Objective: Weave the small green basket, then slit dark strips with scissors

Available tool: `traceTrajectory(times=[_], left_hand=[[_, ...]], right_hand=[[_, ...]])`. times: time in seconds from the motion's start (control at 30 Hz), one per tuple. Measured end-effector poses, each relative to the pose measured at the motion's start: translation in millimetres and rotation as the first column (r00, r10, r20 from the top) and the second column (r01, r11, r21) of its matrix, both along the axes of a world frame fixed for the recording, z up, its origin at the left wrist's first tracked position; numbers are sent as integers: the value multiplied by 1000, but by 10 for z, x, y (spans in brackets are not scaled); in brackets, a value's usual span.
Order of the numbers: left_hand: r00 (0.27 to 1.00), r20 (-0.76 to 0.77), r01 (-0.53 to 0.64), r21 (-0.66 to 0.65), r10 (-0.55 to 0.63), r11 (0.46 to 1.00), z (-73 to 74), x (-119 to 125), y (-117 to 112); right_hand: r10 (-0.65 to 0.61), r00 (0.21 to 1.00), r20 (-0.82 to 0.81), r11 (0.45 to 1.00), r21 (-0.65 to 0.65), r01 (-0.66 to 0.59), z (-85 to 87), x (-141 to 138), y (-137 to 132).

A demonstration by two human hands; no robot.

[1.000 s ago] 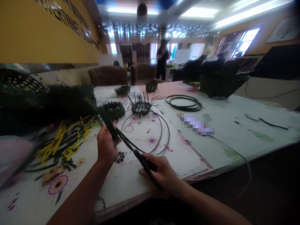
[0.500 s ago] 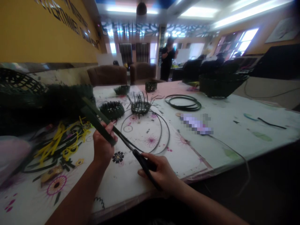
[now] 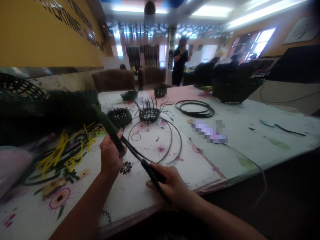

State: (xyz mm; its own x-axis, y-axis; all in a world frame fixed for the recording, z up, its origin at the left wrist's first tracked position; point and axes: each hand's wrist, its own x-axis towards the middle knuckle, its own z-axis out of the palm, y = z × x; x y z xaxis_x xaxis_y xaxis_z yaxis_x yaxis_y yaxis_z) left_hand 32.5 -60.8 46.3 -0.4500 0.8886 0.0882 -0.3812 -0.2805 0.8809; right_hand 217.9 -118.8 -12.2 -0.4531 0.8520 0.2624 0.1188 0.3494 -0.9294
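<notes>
In the head view, my left hand (image 3: 110, 154) is closed round a dark green flat strip (image 3: 111, 130) that slants up and away to the left. My right hand (image 3: 172, 183) grips a pair of scissors (image 3: 153, 176) by the black handles. The thin dark blades reach up-left to the strip beside my left fingers; whether they are parted there is hard to see. Beyond my hands stand a half-woven basket (image 3: 149, 115) with loose upright strands and a small round woven basket (image 3: 119, 116). Thin dark hoops (image 3: 171, 143) lie on the patterned tablecloth (image 3: 200, 176).
Yellow strips (image 3: 58, 150) and green offcuts litter the left side, near a large dark woven heap (image 3: 72, 103). Coiled green rings (image 3: 195, 109), a pixelated pale item (image 3: 208, 132) with a cord and a big dark basket (image 3: 236, 90) are to the right. A person (image 3: 179, 63) stands far back.
The green strip in my left hand has swung slightly, and the two lengths seen apart before now appear as one. The scissors and my right hand stay nearly in place.
</notes>
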Motion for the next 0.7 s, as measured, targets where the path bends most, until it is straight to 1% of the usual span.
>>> traceTrajectory(times=[0.13,0.27,0.43,0.57,0.7], left_hand=[[999,-54,0,16,1,1000,-57,-54,27],[993,-115,-17,47,22,999,-35,-115,59],[1000,-24,16,55,-14,998,3,-75,37],[993,-104,52,39,-48,998,-28,-14,-16],[994,-92,64,56,-59,996,-52,-21,-20]], right_hand=[[6,999,33,1000,12,-7,3,2,2],[6,999,48,1000,24,-7,-11,7,12],[-68,997,43,998,17,67,-39,-8,12],[-79,996,45,997,27,78,-32,-11,7],[-33,999,19,999,21,33,-16,-5,-3]])
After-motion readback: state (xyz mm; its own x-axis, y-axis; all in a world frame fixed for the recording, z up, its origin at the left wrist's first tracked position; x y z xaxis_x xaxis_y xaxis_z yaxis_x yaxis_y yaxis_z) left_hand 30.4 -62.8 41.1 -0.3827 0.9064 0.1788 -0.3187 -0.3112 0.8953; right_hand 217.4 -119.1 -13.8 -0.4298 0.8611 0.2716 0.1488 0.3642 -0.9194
